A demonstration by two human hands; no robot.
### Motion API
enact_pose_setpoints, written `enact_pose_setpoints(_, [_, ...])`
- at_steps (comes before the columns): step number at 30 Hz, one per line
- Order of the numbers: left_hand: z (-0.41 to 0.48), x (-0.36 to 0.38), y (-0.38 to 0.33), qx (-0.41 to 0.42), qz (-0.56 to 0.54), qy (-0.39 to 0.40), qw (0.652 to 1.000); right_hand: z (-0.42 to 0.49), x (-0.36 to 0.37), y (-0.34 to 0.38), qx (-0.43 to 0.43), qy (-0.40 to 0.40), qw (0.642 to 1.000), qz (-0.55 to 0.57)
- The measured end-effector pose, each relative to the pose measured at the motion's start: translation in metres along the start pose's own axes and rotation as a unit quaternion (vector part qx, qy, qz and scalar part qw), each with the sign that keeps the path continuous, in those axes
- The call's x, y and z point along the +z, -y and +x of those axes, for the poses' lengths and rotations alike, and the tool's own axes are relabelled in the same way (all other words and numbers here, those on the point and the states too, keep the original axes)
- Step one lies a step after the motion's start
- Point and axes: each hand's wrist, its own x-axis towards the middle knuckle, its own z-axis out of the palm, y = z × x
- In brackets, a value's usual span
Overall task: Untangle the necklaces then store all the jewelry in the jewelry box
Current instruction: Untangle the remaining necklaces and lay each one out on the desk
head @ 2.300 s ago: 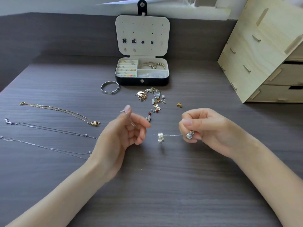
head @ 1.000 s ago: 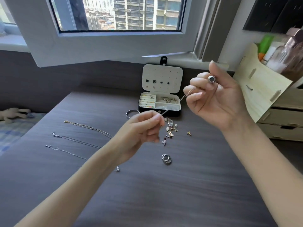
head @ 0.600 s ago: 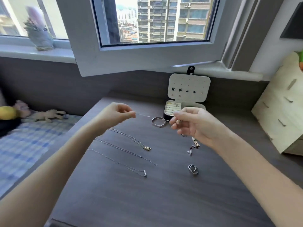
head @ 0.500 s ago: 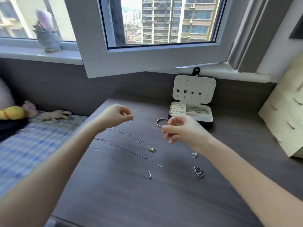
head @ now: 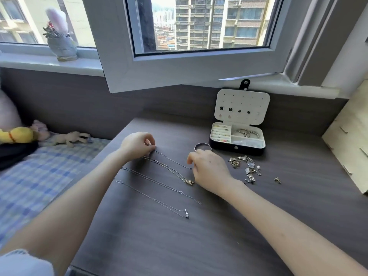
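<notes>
**Laying Out, Side by Side**

An open window frame (head: 189, 64) hung over a dark wood-grain counter (head: 199, 246), with tower blocks beyond the glass. At the far left lay a bed (head: 29, 176) under a blue checked cover. Soft toys (head: 67, 137) sat along its back edge, and a potted plant (head: 61, 44) stood on the sill above.

Your left hand (head: 137, 145) rested low on the counter's left part. Its fingers were curled, and thumb and forefinger pinched one end of a thin silver chain (head: 171, 159). That chain ran straight across the surface to your right hand (head: 207, 168). The curled fingers there closed over the other end, though the pinch itself was hidden under the hand.

Three more necklaces lay nearer to you, roughly parallel:
- a gold necklace (head: 169, 169), its pendant just beside your right hand
- a middle silver necklace (head: 159, 183)
- a nearest silver necklace (head: 151, 198), ending in a small bar pendant

Just behind your right hand lay a silver bangle (head: 203, 144). To its right stood the jewelry box (head: 237, 148), its lid (head: 242, 108) upright with studs pinned to it. Rings sat in its left slots and a bracelet in the rear right compartment.

In front of the box sat a loose pile of charms (head: 247, 166). A single gold earring (head: 277, 180) lay apart to the right, and a pale wooden organiser (head: 350, 152) stood at the counter's right edge.
</notes>
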Motion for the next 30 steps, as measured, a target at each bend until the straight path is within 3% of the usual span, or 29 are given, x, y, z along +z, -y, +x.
enact_pose_setpoints(7, [-0.012,0.005,-0.012,0.028,0.090,-0.035,0.995,-0.023,-0.015,-0.019,0.006,-0.019,0.998,0.055])
enact_pose_setpoints(11, [-0.046,0.008,-0.049,0.162,0.037,-0.070,0.984,-0.062,-0.048,-0.048,0.047,-0.055,0.992,0.099])
enact_pose_setpoints(14, [-0.074,0.017,-0.085,0.271,0.003,-0.063,0.960,-0.100,-0.070,-0.065,0.070,-0.009,0.990,0.124])
enact_pose_setpoints(16, [-0.083,0.026,-0.105,0.302,0.000,-0.057,0.952,-0.123,-0.074,-0.069,0.076,0.030,0.988,0.131])
enact_pose_setpoints(20, [-0.086,0.047,-0.133,0.311,-0.037,-0.050,0.948,-0.147,-0.057,-0.064,0.077,0.040,0.993,0.083])
enact_pose_setpoints(26, [-0.084,0.067,-0.156,0.287,-0.064,-0.052,0.954,-0.148,-0.023,-0.058,0.055,-0.043,0.996,0.046])
enact_pose_setpoints(30, [-0.083,0.073,-0.162,0.285,-0.071,-0.043,0.955,-0.150,-0.023,-0.072,0.089,-0.070,0.993,0.043])
